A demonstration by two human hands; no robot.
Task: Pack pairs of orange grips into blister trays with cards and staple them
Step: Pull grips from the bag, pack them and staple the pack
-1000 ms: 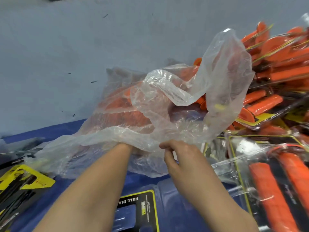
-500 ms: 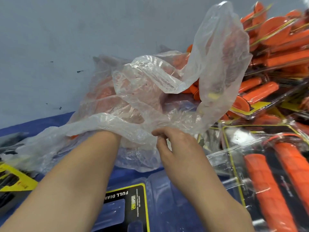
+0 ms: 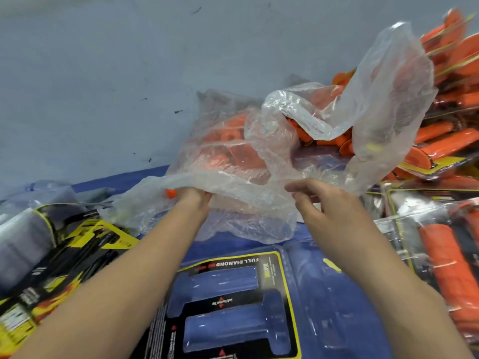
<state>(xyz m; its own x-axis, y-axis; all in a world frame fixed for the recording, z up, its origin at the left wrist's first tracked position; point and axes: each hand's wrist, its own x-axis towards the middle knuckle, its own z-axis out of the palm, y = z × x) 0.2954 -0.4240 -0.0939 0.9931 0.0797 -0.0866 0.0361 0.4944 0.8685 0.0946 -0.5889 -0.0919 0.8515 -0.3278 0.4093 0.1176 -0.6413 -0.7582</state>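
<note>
Left hand: the left hand (image 3: 194, 201) is pushed under the near rim of the plastic bag (image 3: 261, 161). Its fingers are hidden, so the grasp cannot be told.
Right hand: the right hand (image 3: 327, 206) pinches that rim.
Grips: the orange grips (image 3: 234, 151) lie loose inside the bag.
Doing it well: hold the mouth high and draw out two grips without dragging the film.
Around: a blister tray (image 3: 233, 301) with its card lies just in front of the bag, and finished packs (image 3: 440, 147) are piled to its right.
In the way: slack film sags over the opening.

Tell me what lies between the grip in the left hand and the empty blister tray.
Only the clear bag: its film drapes over the left hand gripping the orange grip and sags below it, the right hand pinching its edge. The blister tray lies nearer, cavities empty and uncovered.
</note>
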